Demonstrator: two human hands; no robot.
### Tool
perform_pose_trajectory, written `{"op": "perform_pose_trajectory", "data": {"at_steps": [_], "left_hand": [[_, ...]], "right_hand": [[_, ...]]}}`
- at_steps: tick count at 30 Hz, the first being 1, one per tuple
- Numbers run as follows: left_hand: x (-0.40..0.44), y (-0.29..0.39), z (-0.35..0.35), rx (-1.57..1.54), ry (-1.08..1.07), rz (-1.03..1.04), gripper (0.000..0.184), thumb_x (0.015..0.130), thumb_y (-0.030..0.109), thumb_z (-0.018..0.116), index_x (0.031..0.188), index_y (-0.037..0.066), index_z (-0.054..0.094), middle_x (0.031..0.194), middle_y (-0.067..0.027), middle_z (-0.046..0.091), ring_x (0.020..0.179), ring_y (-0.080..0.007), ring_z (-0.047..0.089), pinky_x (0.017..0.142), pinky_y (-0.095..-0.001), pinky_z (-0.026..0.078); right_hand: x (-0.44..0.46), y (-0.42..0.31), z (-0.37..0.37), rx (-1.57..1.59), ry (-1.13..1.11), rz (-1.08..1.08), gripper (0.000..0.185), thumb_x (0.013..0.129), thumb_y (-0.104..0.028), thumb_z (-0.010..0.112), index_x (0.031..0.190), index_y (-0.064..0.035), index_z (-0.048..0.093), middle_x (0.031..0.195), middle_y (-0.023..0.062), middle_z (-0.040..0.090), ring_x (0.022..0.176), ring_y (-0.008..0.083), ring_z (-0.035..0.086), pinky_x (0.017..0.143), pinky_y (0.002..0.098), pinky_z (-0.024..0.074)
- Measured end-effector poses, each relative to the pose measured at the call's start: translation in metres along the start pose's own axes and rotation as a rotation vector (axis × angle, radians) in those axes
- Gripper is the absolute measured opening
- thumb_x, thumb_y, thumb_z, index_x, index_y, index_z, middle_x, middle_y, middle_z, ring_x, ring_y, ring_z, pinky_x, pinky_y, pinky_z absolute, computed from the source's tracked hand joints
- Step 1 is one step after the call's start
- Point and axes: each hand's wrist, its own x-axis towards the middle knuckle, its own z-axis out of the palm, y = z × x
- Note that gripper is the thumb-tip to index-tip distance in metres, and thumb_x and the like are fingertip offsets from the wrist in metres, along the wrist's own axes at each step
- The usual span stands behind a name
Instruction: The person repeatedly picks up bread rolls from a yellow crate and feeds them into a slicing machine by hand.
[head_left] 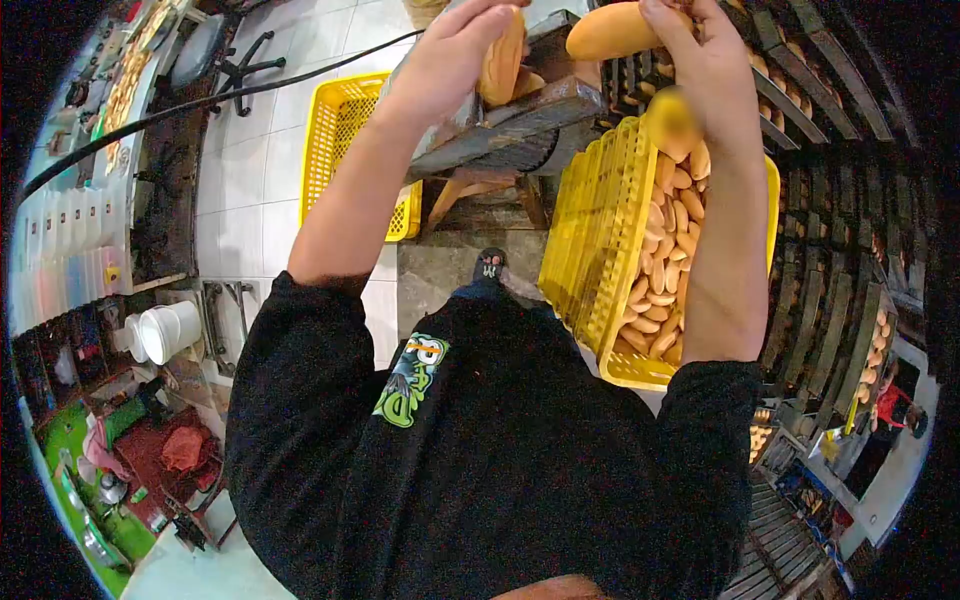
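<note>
Yellow plastic walls of a crate (590, 235) stand under the right forearm on my feed, with many bread rolls (660, 265) heaped inside. I see the right hand (690, 30) at the top edge, fingers and thumb closed around the end of one long roll (612, 32), which points left above the crate. The left hand (470, 30) sits against another roll (502, 65) over the worn bench (500, 125); the frame cuts it off, so I cannot tell whether those fingers are gripping. Beyond the left forearm I have a second yellow crate (345, 115) on pale tiles (240, 170), and dark racks (840, 230) line the right.
</note>
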Motion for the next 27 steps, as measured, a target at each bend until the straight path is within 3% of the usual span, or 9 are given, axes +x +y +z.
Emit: {"op": "perform_pose_trajectory", "data": {"at_steps": [2,9,10,11,14,17,22,25,27], "left_hand": [[-0.005,0.016,0.008,-0.489,-0.021,-0.104,0.034,0.099,0.025,0.042,0.123,0.002,0.052,0.098,-0.0069,0.058,0.088,-0.0132,0.056,0.078,-0.0251,0.046],[-0.003,-0.038,-0.014,-0.419,0.172,-0.026,0.028,0.094,0.022,0.052,0.114,0.003,0.058,0.105,-0.0091,0.063,0.092,-0.0166,0.062,0.081,-0.0311,0.050],[-0.006,-0.028,-0.016,-0.425,0.203,-0.001,0.036,0.097,0.026,0.043,0.125,0.003,0.049,0.094,-0.0072,0.057,0.079,-0.0144,0.057,0.070,-0.0255,0.047],[-0.005,-0.023,-0.014,-0.394,0.237,0.104,0.037,0.097,0.026,0.043,0.125,0.003,0.049,0.095,-0.0067,0.057,0.078,-0.0141,0.056,0.068,-0.0255,0.047],[-0.012,-0.003,0.009,-0.451,0.198,0.256,0.037,0.091,0.028,0.054,0.120,0.005,0.054,0.102,-0.0108,0.056,0.079,-0.0206,0.058,0.068,-0.0313,0.049],[-0.014,-0.029,0.011,0.358,0.090,0.460,0.025,0.087,0.011,0.061,0.110,0.003,0.056,0.112,-0.0045,0.064,0.095,-0.0138,0.061,0.083,-0.0299,0.049],[-0.029,-0.039,-0.026,1.039,-0.114,0.277,0.021,0.078,0.007,0.063,0.099,0.002,0.065,0.111,-0.0123,0.065,0.105,-0.0256,0.062,0.091,-0.0314,0.047],[-0.033,-0.032,-0.030,1.146,-0.113,0.215,0.027,0.082,0.020,0.063,0.106,0.008,0.066,0.105,-0.0135,0.066,0.099,-0.0307,0.062,0.088,-0.0369,0.048],[-0.043,-0.022,-0.008,1.022,0.057,0.182,0.021,0.088,0.014,0.060,0.107,0.007,0.067,0.101,-0.0107,0.069,0.095,-0.0192,0.065,0.085,-0.0289,0.049]], "right_hand": [[0.001,-0.002,-0.004,0.042,-0.025,-0.025,0.010,0.090,-0.014,0.056,0.094,-0.0060,0.052,0.085,-0.0017,0.049,0.078,0.0065,0.046,0.070,0.0231,0.0395],[-0.002,0.005,0.006,0.097,0.020,-0.022,0.013,0.091,-0.018,0.058,0.094,-0.0057,0.054,0.078,-0.0045,0.050,0.065,0.0045,0.046,0.059,0.0201,0.0389],[0.004,0.022,0.008,-0.200,-0.015,-0.130,0.023,0.090,-0.023,0.059,0.099,-0.0025,0.061,0.091,0.0063,0.054,0.082,0.0168,0.053,0.075,0.0294,0.0426],[0.001,0.035,0.016,-0.395,-0.038,-0.329,0.022,0.089,-0.022,0.061,0.100,-0.0030,0.061,0.090,0.0043,0.054,0.083,0.0131,0.053,0.076,0.0265,0.0432],[-0.002,0.047,0.028,-0.395,-0.300,-0.241,0.023,0.090,-0.022,0.061,0.103,-0.0047,0.063,0.090,0.0024,0.059,0.085,0.0101,0.052,0.076,0.0241,0.0427],[-0.008,0.030,0.008,-0.178,-0.077,-0.056,0.023,0.091,-0.023,0.060,0.105,-0.0051,0.063,0.080,-0.0019,0.055,0.078,0.0090,0.050,0.073,0.0223,0.0413],[-0.067,0.097,-0.084,0.008,0.119,0.359,0.025,0.091,-0.023,0.058,0.106,-0.0033,0.064,0.091,0.0005,0.063,0.076,0.0103,0.054,0.070,0.0228,0.0427],[-0.135,0.161,-0.127,-0.030,0.206,0.554,0.026,0.090,-0.023,0.058,0.106,-0.0026,0.063,0.090,0.0007,0.062,0.074,0.0108,0.053,0.068,0.0228,0.0420],[-0.199,0.199,-0.158,-0.262,0.231,0.666,0.029,0.088,-0.024,0.059,0.107,-0.0019,0.062,0.091,0.0016,0.063,0.076,0.0122,0.054,0.070,0.0244,0.0437]]}}
